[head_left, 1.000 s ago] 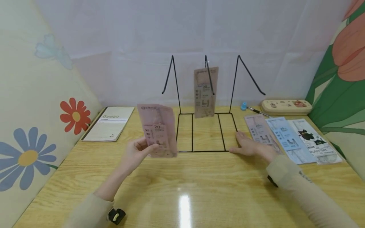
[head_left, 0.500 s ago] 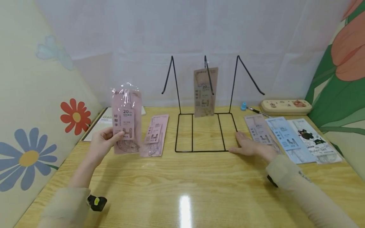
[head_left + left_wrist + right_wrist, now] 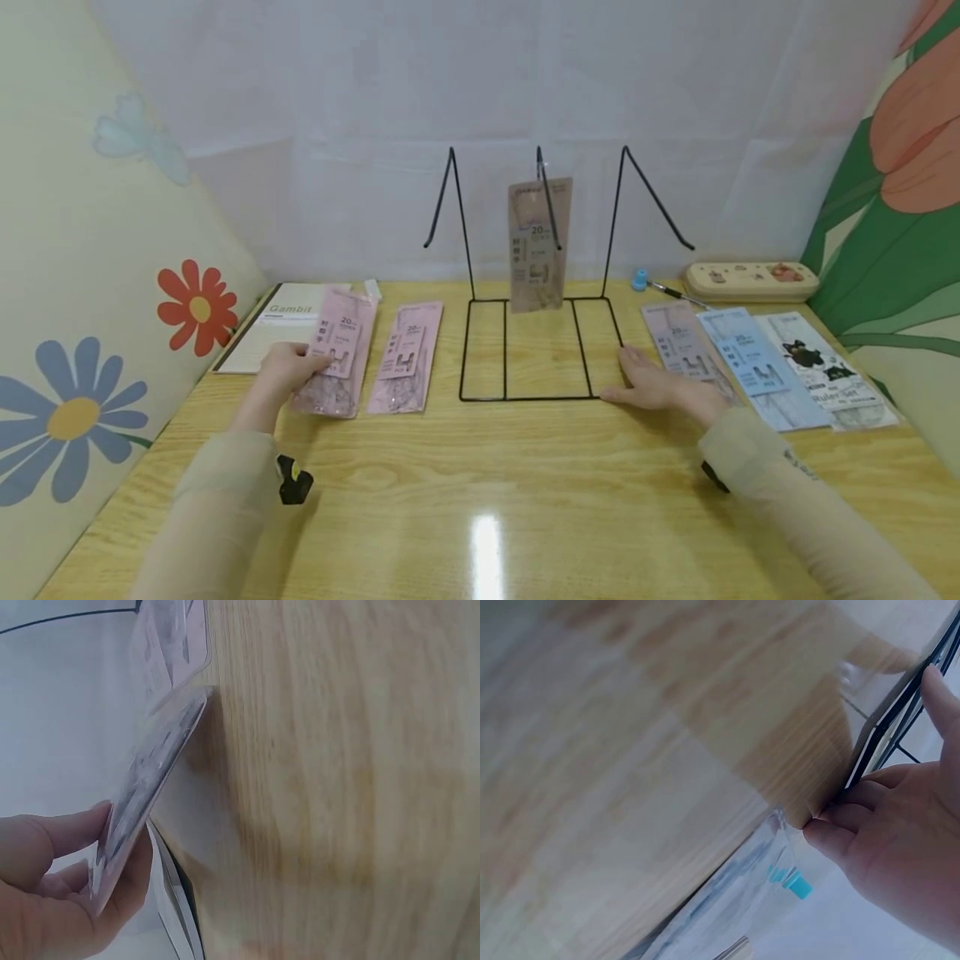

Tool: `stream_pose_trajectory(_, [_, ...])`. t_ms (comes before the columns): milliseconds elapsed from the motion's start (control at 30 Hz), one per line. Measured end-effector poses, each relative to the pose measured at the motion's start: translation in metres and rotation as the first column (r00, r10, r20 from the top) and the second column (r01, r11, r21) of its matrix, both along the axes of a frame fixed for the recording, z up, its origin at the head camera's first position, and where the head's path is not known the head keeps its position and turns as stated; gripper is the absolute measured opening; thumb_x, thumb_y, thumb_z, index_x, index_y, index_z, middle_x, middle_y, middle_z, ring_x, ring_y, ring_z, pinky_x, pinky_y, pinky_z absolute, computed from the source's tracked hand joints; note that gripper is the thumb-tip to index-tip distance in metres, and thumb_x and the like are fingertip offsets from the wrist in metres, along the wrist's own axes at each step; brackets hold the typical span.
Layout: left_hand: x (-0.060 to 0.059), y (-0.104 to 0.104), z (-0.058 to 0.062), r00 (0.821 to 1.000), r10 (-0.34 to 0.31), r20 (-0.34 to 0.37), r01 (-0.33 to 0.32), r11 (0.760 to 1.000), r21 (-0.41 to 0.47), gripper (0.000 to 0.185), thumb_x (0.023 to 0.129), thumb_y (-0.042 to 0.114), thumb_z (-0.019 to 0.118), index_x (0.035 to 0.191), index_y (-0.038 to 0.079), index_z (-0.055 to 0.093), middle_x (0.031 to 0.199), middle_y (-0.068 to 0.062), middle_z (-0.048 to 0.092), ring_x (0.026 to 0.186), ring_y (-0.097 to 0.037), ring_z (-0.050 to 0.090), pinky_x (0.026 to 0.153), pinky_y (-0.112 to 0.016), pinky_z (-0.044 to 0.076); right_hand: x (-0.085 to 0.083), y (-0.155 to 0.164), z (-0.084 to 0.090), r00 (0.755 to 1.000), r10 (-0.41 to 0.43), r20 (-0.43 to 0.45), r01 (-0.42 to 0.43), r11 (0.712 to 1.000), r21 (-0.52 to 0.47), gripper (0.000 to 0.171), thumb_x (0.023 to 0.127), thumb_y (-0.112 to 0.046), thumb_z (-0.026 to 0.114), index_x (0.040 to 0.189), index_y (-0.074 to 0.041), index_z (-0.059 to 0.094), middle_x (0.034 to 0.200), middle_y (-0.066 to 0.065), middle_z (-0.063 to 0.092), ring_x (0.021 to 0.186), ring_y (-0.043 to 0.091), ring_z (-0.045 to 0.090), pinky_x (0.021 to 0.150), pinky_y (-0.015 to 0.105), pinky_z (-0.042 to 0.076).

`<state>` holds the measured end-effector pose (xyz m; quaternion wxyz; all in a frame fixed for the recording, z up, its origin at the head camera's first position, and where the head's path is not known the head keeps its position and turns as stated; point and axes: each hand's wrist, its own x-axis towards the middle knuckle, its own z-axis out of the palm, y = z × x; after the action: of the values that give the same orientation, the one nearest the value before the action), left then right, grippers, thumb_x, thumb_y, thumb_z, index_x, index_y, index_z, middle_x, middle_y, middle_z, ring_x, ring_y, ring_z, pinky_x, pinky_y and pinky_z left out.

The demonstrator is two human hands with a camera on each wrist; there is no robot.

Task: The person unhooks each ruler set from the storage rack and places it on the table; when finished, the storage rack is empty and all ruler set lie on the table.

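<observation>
My left hand (image 3: 288, 367) pinches a pink ruler set packet (image 3: 347, 354) by its left edge, thumb on the printed front. In the left wrist view the packet (image 3: 154, 776) slants low over the wooden table, its far end close to the surface. A second pink ruler set packet (image 3: 407, 358) lies just right of it. My right hand (image 3: 648, 382) rests at the right front corner of a black wire display rack (image 3: 551, 398), thumb on the wire in the right wrist view. From the rack's middle hook hangs another ruler set packet (image 3: 536, 267).
A notebook (image 3: 281, 321) lies partly behind the held packet, with a small white block (image 3: 372, 289) nearby. On the right lie a purple packet (image 3: 675, 329), a blue packet (image 3: 750, 358), a white ruler set (image 3: 825, 367), a pen (image 3: 671, 291) and a pencil case (image 3: 752, 282).
My left hand has carried the pink packet leftward from near the rack, then lowered it toward the table by the notebook. The right hand has stayed at the rack's corner.
</observation>
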<state>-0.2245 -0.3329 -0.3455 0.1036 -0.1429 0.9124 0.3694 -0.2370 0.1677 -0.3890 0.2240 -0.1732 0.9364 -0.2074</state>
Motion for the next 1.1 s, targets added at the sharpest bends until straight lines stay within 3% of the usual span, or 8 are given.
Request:
stream_pose_trajectory(100, [-0.004, 0.0, -0.002, 1.0, 0.028, 0.01, -0.028, 1.0, -0.008, 0.053, 0.093, 0.022, 0.056, 0.126, -0.018, 0.046, 0.094, -0.018, 0.062, 0.069, -0.01, 0.057, 0.06, -0.022, 0.052, 0.0, 0.0, -0.001, 1.0, -0.004, 0.007, 0.004, 1.0, 0.005, 0.093, 0.096, -0.047, 0.047, 0.144, 0.015, -0.003, 0.151, 0.034, -0.009, 0.141, 0.047, -0.005, 0.117, 0.055, 0.002])
stream_pose_trajectory(200, [-0.005, 0.007, 0.001, 0.996, 0.073, -0.048, -0.077, 0.994, -0.079, 0.056, 0.089, 0.017, 0.058, 0.128, -0.02, 0.041, 0.111, -0.032, 0.057, 0.09, -0.03, 0.061, 0.082, -0.037, 0.055, -0.001, 0.0, -0.001, 1.0, -0.007, 0.014, 0.007, 1.0, 0.006, 0.093, 0.096, -0.048, 0.046, 0.145, 0.014, -0.004, 0.152, 0.033, -0.009, 0.141, 0.046, -0.005, 0.117, 0.055, 0.002])
stream_pose_trajectory(300, [-0.005, 0.017, 0.005, 0.986, 0.102, -0.133, -0.125, 0.978, -0.17, 0.066, 0.089, 0.017, 0.058, 0.134, -0.021, 0.03, 0.131, -0.042, 0.038, 0.121, -0.05, 0.041, 0.106, -0.053, 0.037, 0.0, 0.0, 0.0, 1.0, -0.009, 0.018, 0.009, 1.0, 0.006, 0.094, 0.096, -0.049, 0.046, 0.145, 0.014, -0.004, 0.152, 0.033, -0.01, 0.142, 0.046, -0.006, 0.117, 0.055, 0.002])
stream_pose_trajectory(333, [-0.006, 0.021, 0.007, 0.981, 0.099, -0.165, -0.13, 0.973, -0.189, 0.07, 0.089, 0.018, 0.058, 0.136, -0.021, 0.025, 0.136, -0.043, 0.03, 0.128, -0.054, 0.031, 0.11, -0.056, 0.029, 0.0, 0.0, 0.0, 1.0, -0.009, 0.018, 0.009, 1.0, 0.005, 0.094, 0.096, -0.049, 0.046, 0.145, 0.014, -0.004, 0.152, 0.033, -0.01, 0.142, 0.046, -0.006, 0.117, 0.055, 0.002])
stream_pose_trajectory(400, [-0.009, 0.027, 0.01, 0.973, 0.082, -0.215, -0.125, 0.973, -0.196, 0.076, 0.091, 0.022, 0.057, 0.14, -0.02, 0.017, 0.14, -0.043, 0.025, 0.131, -0.055, 0.026, 0.111, -0.058, 0.026, 0.0, 0.0, 0.0, 1.0, -0.008, 0.018, 0.008, 1.0, 0.005, 0.094, 0.096, -0.048, 0.047, 0.145, 0.014, -0.003, 0.152, 0.033, -0.01, 0.141, 0.046, -0.006, 0.117, 0.055, 0.002])
stream_pose_trajectory(567, [-0.018, 0.049, 0.015, 0.951, 0.003, -0.31, -0.043, 0.991, -0.124, 0.082, 0.094, 0.032, 0.054, 0.147, -0.01, 0.008, 0.149, -0.035, 0.016, 0.137, -0.051, 0.019, 0.113, -0.059, 0.022, 0.001, 0.0, 0.001, 1.0, 0.003, 0.009, -0.003, 1.0, 0.003, 0.093, 0.096, -0.048, 0.047, 0.145, 0.014, -0.003, 0.151, 0.034, -0.01, 0.141, 0.047, -0.005, 0.117, 0.056, 0.003])
stream_pose_trajectory(733, [-0.034, 0.086, 0.017, 0.935, -0.092, -0.343, 0.073, 0.995, -0.068, 0.084, 0.093, 0.04, 0.055, 0.15, 0.0, 0.007, 0.155, -0.025, 0.015, 0.141, -0.043, 0.018, 0.115, -0.055, 0.02, 0.0, 0.001, 0.001, 1.0, -0.003, 0.017, 0.003, 1.0, 0.007, 0.093, 0.096, -0.048, 0.047, 0.145, 0.013, -0.003, 0.152, 0.033, -0.01, 0.142, 0.046, -0.006, 0.117, 0.056, 0.002])
stream_pose_trajectory(1100, [-0.058, 0.179, 0.006, 0.898, -0.246, -0.366, 0.297, 0.951, 0.09, 0.081, 0.091, 0.043, 0.059, 0.151, 0.009, 0.017, 0.156, -0.011, 0.023, 0.141, -0.033, 0.027, 0.115, -0.048, 0.027, -0.001, 0.0, 0.001, 1.0, -0.009, 0.018, 0.009, 1.0, 0.021, 0.095, 0.095, -0.05, 0.047, 0.145, 0.013, -0.003, 0.152, 0.032, -0.01, 0.142, 0.045, -0.005, 0.117, 0.055, 0.002])
